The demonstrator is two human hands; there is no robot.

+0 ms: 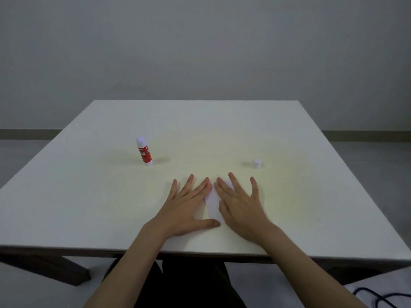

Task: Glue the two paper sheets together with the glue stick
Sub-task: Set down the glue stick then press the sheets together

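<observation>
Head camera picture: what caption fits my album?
Both hands press paper flat; glue stick stands nearby, uncapped.

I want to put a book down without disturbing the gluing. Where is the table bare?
The whole far half of the table, behind the upright glue stick and the small white cap, is bare. So are the near-left and near-right corners. It is crowded at the near middle: the left hand and right hand lie flat on the paper.
</observation>
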